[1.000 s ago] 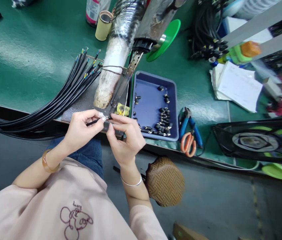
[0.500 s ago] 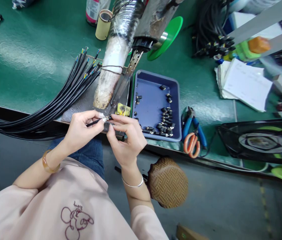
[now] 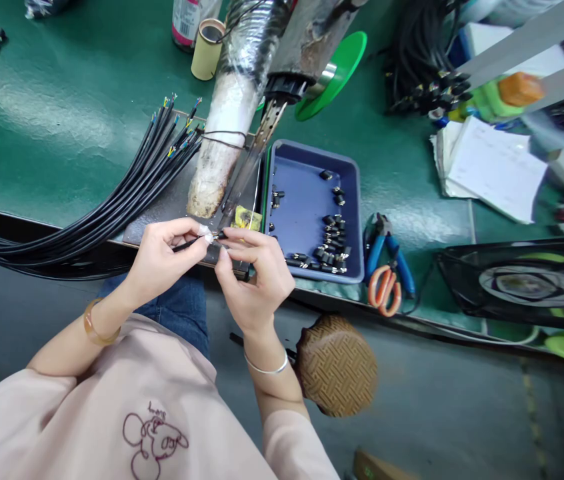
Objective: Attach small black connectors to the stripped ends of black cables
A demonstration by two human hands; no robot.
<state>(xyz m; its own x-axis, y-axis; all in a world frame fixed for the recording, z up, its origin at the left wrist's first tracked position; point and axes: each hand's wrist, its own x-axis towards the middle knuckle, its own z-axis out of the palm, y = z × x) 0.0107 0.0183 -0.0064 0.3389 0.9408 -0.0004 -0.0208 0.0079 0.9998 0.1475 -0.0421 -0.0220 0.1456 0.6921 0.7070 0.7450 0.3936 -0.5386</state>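
My left hand (image 3: 165,257) pinches a black cable (image 3: 182,246) near its end, at the front edge of the bench. My right hand (image 3: 257,267) holds a small black connector (image 3: 220,235) between thumb and fingers, close against the cable end. Just behind the fingertips are the tip of a metal soldering tool (image 3: 235,190) and a yellow sponge (image 3: 247,218). A bundle of black cables (image 3: 127,200) with coloured wire ends lies to the left. On the right, a blue tray (image 3: 302,193) holds several black connectors.
A white duct (image 3: 217,160) hangs over the work spot. Blue-handled cutters (image 3: 397,263) and orange scissors (image 3: 385,291) lie right of the tray, with papers (image 3: 495,170) beyond. A green spool (image 3: 342,73) stands behind. Below is a round woven-top stool (image 3: 339,367).
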